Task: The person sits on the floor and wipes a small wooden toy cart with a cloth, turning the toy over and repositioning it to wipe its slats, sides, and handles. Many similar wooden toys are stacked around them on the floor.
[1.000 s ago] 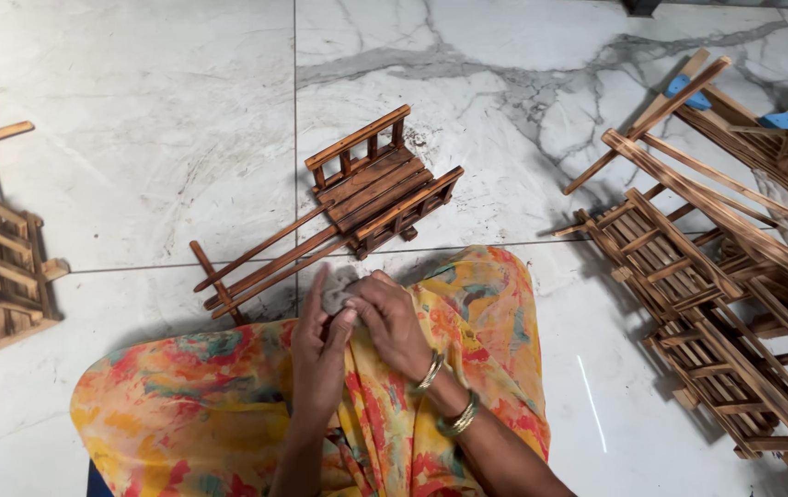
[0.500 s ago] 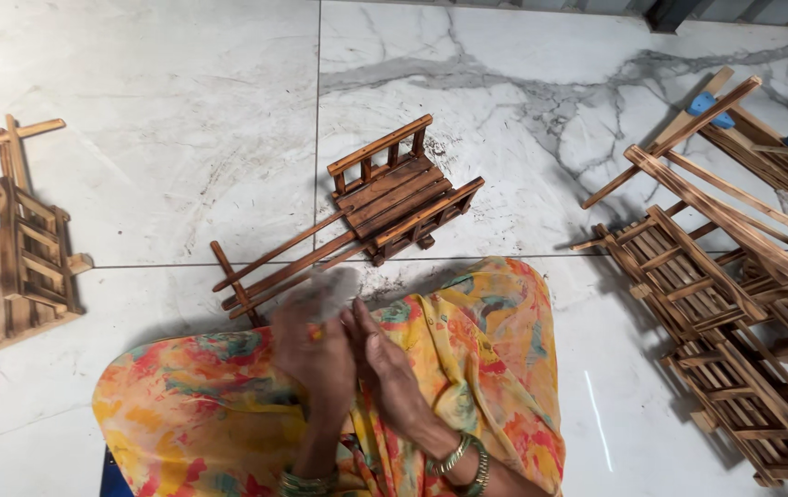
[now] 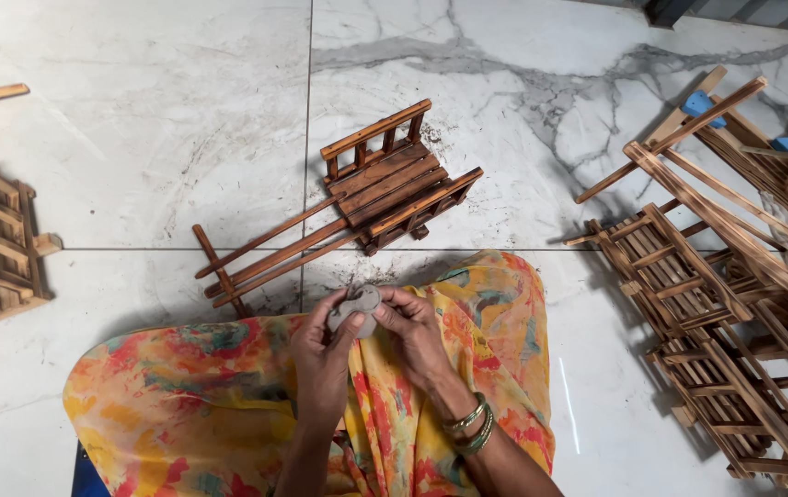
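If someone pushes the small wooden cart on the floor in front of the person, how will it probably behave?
The wooden cart looks stiff, since it is built of rigid slats. It is probably light for its size, being thin, open wood. Its long shafts rest on the marble floor, so it would likely slide or pivot rather than tip.

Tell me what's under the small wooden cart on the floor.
Under the wooden cart only the white marble floor shows, with dark specks beside it. Its slatted deck covers its underside, so any wheels there cannot be seen.
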